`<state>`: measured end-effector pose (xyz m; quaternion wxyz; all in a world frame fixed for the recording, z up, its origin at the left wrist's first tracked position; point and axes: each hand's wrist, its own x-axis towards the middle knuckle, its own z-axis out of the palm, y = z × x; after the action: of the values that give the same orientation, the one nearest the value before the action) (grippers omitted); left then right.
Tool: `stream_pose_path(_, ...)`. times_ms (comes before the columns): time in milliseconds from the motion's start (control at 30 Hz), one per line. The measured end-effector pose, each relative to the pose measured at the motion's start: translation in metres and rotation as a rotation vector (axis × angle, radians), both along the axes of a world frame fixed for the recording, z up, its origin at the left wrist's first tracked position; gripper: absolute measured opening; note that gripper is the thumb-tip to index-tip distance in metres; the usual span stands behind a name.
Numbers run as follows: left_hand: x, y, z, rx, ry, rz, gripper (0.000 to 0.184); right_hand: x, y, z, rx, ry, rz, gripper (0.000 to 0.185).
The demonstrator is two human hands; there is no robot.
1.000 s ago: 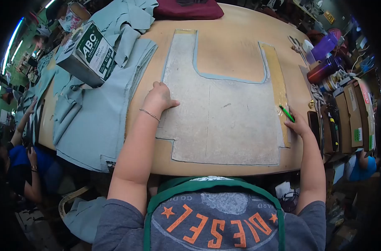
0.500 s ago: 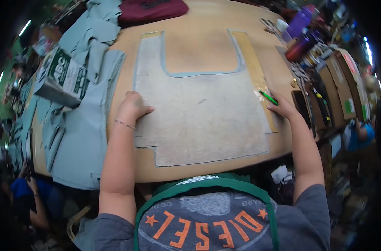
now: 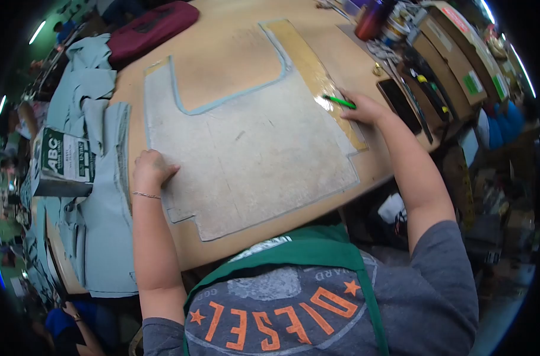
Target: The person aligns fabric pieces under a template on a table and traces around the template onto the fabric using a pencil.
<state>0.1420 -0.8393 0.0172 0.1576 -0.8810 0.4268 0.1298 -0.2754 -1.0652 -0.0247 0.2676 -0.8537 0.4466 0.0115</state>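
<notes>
On the table, your left hand, thumb spread wide, seemingly steadied the pale sheet at one edge; your right hand gripped a green pen opposite.

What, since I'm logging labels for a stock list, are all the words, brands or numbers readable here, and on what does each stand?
"ABC": green-and-white rectangular metal can; its smaller print is too blurred.
"DIESEL": orange letters on the dark grey cloth T-shirt, whose small grey lettering isn't surely legible.
Unreadable: white print on the green cloth apron; red label and green labels on brown cardboard boxes.
</notes>
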Motion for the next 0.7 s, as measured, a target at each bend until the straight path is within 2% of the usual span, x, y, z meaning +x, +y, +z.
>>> stream_pose_path(233,-0.019,0.009,-0.018,-0.219,-0.045,-0.202,0.054,0.0,0.006,0.007,0.03,0.006,-0.028,0.075)
stream_pose_path(267,-0.021,0.01,-0.025,-0.274,-0.062,-0.293,0.054,0.003,0.005,0.008,0.041,0.008,-0.021,0.076)
stream_pose_path(333,-0.038,0.016,-0.038,-0.567,-0.054,-0.49,0.046,0.005,0.005,0.007,-0.001,0.016,-0.012,0.076)
stream_pose_path(400,-0.067,0.019,-0.045,-0.852,0.172,-0.564,0.035,0.001,0.001,-0.001,-0.046,0.005,0.009,0.079)
stream_pose_path(433,-0.085,0.019,-0.041,-0.907,0.219,-0.638,0.028,0.004,0.0,0.001,-0.034,0.008,0.002,0.079)
stream_pose_path(467,-0.098,0.022,-0.044,-0.917,0.189,-0.749,0.029,0.005,0.002,0.005,-0.016,0.016,-0.006,0.08)
stream_pose_path(567,-0.142,0.031,-0.04,-0.78,0.315,-0.876,0.037,0.003,0.005,0.007,-0.027,0.02,0.012,0.079)
stream_pose_path(700,-0.174,0.031,-0.04,-0.694,0.405,-0.951,0.037,0.004,0.006,0.007,-0.059,-0.009,0.027,0.072)
